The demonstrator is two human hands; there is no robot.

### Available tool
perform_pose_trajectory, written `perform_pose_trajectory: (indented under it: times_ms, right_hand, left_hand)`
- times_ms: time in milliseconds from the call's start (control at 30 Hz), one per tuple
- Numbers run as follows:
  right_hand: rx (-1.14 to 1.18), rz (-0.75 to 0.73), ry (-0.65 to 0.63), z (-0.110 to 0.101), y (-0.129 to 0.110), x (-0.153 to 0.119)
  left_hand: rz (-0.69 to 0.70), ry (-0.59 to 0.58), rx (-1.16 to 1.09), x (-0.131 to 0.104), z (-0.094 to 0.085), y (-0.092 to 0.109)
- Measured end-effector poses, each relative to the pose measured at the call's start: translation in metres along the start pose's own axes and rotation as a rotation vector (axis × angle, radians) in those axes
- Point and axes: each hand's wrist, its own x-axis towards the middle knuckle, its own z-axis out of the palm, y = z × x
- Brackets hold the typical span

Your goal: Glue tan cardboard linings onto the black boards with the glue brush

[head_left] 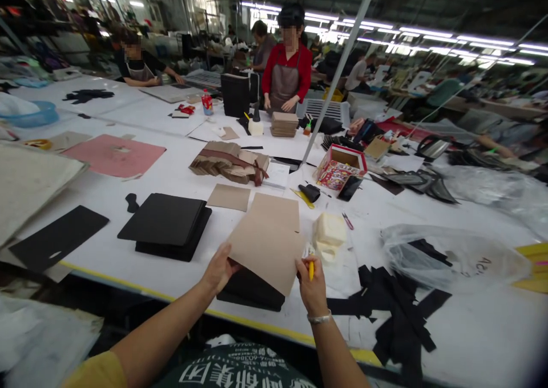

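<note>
A tan sheet (pixel 265 245) is held tilted between my hands, over a stack of black sheets (pixel 252 290) near the table's front edge. My left hand (pixel 220 269) pinches its left corner. At its right edge, my right hand (pixel 311 279) has closed fingers round a yellow-handled tool (pixel 311 270), close against the sheet. Another tan sheet (pixel 285 205) lies just behind, partly covered by the held one. To the left sits a second black stack (pixel 165 222). A cream plastic container (pixel 329 234) stands right of the held sheet.
Black strips (pixel 391 308) and a clear plastic bag (pixel 454 257) lie at the right. Farther back are bundled tan pieces (pixel 226 162), an open red box (pixel 342 165) and a slanted metal pole (pixel 338 71). A person in red (pixel 286 74) stands across the table (pixel 107 191).
</note>
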Motion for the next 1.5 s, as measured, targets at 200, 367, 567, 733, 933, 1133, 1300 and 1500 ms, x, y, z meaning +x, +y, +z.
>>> perform_pose_trajectory:
  times_ms: [200,367,567,733,933,1133,1300,1500]
  right_hand:
    - [-0.028,0.156,-0.139,-0.022,0.033,-0.018]
    - [-0.205,0.116,-0.030,-0.006,0.053,-0.016]
    - [-0.431,0.079,0.043,0.018,0.064,0.006]
    - [-0.485,0.030,0.057,0.027,0.075,0.013]
    - [-0.522,0.047,0.030,0.025,0.075,0.010]
    - [-0.538,0.059,0.054,0.029,0.087,0.017]
    - [-0.560,0.062,0.039,0.032,0.099,0.021]
    - [-0.581,0.067,0.045,0.033,0.104,0.025]
  left_hand:
    - [-0.155,0.022,0.424,0.017,-0.063,-0.020]
    - [-0.107,0.045,0.628,0.030,-0.075,-0.037]
    - [0.159,0.073,1.031,0.074,-0.077,-0.033]
    - [0.085,0.061,1.135,0.083,-0.089,-0.041]
    - [0.055,0.100,1.174,0.074,-0.090,-0.041]
    - [0.068,0.134,1.199,0.098,-0.082,-0.040]
    - [0.036,0.151,1.184,0.103,-0.087,-0.045]
    - [0.016,0.135,1.154,0.103,-0.090,-0.046]
